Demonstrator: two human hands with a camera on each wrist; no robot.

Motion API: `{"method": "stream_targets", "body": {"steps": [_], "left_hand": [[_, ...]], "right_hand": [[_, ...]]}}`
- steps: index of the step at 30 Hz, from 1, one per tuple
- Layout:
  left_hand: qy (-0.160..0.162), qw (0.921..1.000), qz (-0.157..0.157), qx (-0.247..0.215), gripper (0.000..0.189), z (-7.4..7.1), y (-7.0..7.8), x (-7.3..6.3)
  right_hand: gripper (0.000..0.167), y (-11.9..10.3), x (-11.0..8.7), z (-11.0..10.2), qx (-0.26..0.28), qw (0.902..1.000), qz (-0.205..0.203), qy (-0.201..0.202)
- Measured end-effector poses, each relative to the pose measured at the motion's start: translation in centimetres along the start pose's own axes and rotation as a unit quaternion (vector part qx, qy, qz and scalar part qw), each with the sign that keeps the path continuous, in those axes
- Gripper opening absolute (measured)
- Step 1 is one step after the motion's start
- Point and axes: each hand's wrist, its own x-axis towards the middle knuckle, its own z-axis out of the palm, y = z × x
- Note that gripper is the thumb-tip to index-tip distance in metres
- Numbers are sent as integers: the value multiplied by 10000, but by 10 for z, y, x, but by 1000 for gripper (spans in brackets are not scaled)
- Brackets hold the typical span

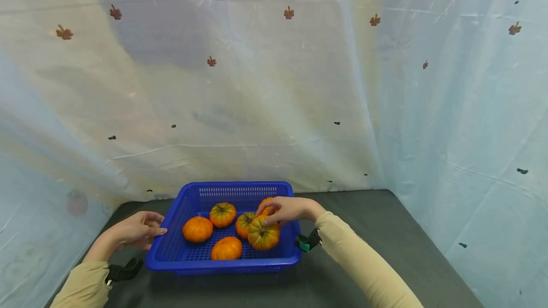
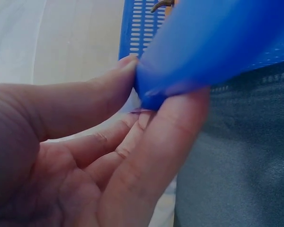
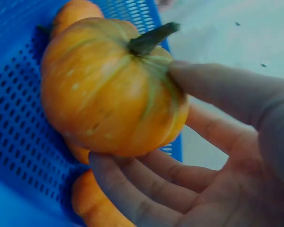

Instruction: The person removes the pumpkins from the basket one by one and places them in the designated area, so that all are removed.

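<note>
Mottled orange-and-green ribbed pumpkin (image 1: 263,237): located inside the outline of the rectangular blue perforated plastic basket (image 1: 192,266), at its right side. The basket stands on the dark grey counter (image 1: 370,208).

Status: five other round orange pumpkins (image 1: 198,229) lie in the basket, one of them partly hidden behind the right hand (image 1: 292,209). The sixth is in that hand. Handling of this unit is judged incomplete, since it is not yet released. Whether it is going in or coming out cannot be told.

Hands: the right hand grips the pumpkin, thumb near the stem and fingers beneath. The left hand (image 1: 139,229) pinches the basket rim between thumb and forefinger, presumably to steady it.

Appearance of the held pumpkin: broad, slightly flattened body; shallow ribs; yellow-green streaks radiating from a short, thick, dark green stem (image 3: 154,39); pale specks and small dark marks on the skin.
</note>
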Motion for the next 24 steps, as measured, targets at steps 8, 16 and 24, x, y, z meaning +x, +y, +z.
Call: {"method": "stream_targets", "body": {"steps": [8,16,24], "left_hand": [[-191,9997,119,-114,55,-2,-3,-1],[-360,9984,281,-347,63,-5,-13,-7],[-423,9964,488,-544,67,-2,-21,-7]], "right_hand": [[33,4,-18,-15,461,9974,-409,377],[33,16,-32,-21,752,9931,-351,830],[39,42,-58,-31,1216,9806,-437,1474]]}}
